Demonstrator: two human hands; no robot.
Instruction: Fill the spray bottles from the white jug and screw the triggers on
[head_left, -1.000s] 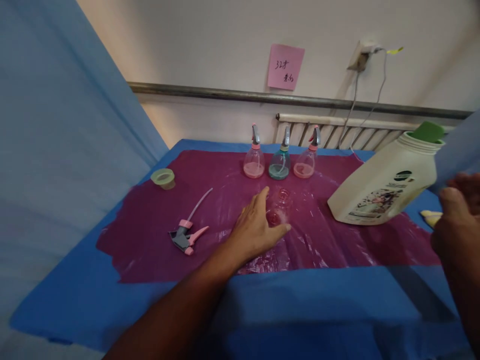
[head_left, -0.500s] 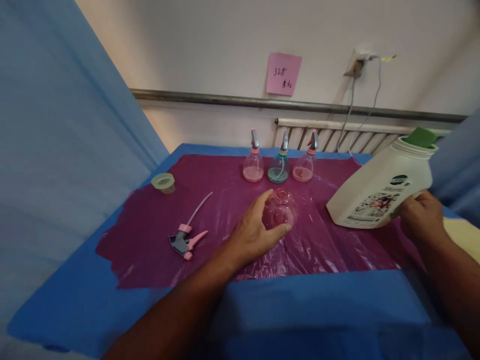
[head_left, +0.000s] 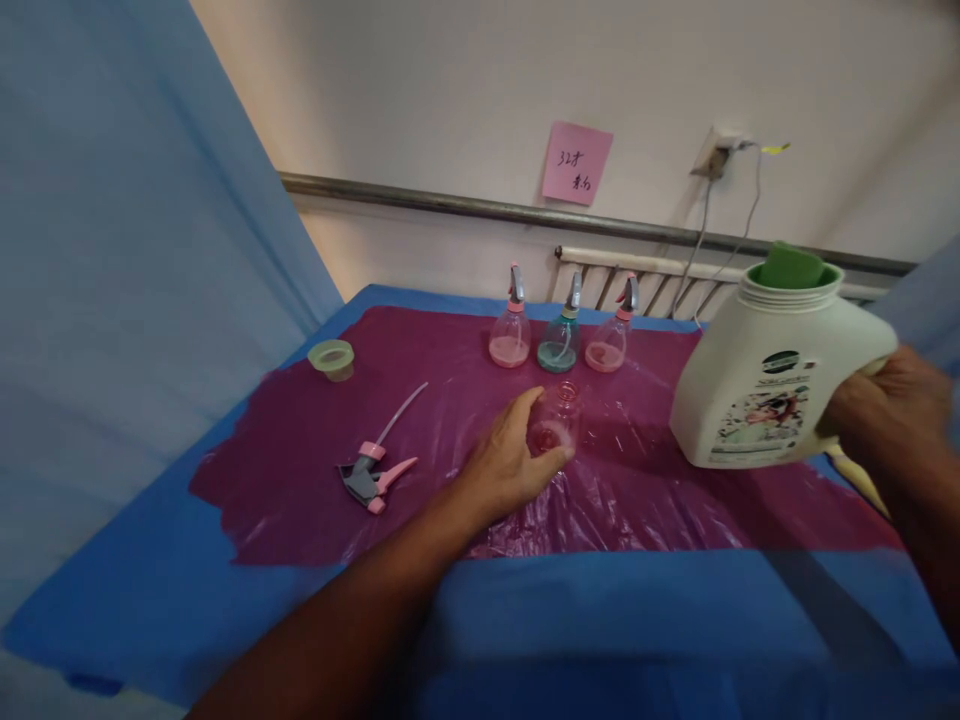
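My left hand (head_left: pixel 517 455) is curled around an open spray bottle (head_left: pixel 564 408) of clear pink plastic, with thumb and fingers on its sides. A little pale liquid shows low inside it. My right hand (head_left: pixel 892 400) grips the handle of a large off-white jug (head_left: pixel 765 380) with a printed label, at the right. A green piece (head_left: pixel 791 265) sits in the jug's wide, uncapped mouth. A pink and grey spray head (head_left: pixel 365 480) with a thin dip tube lies to the left of my left hand. Its trigger points right.
Behind my left hand stand a pink spray bottle (head_left: pixel 510 345), a teal one (head_left: pixel 559 350) and another pink one (head_left: pixel 606 350), each holding some liquid. A greenish lid-like cup (head_left: pixel 331 358) is at the left. Dark red plastic sheeting (head_left: pixel 285 480) covers the blue table (head_left: pixel 157 590).
The jug has turned more upright, and its mouth has moved left. My left hand stays at the small bottle, which looks slightly shifted.
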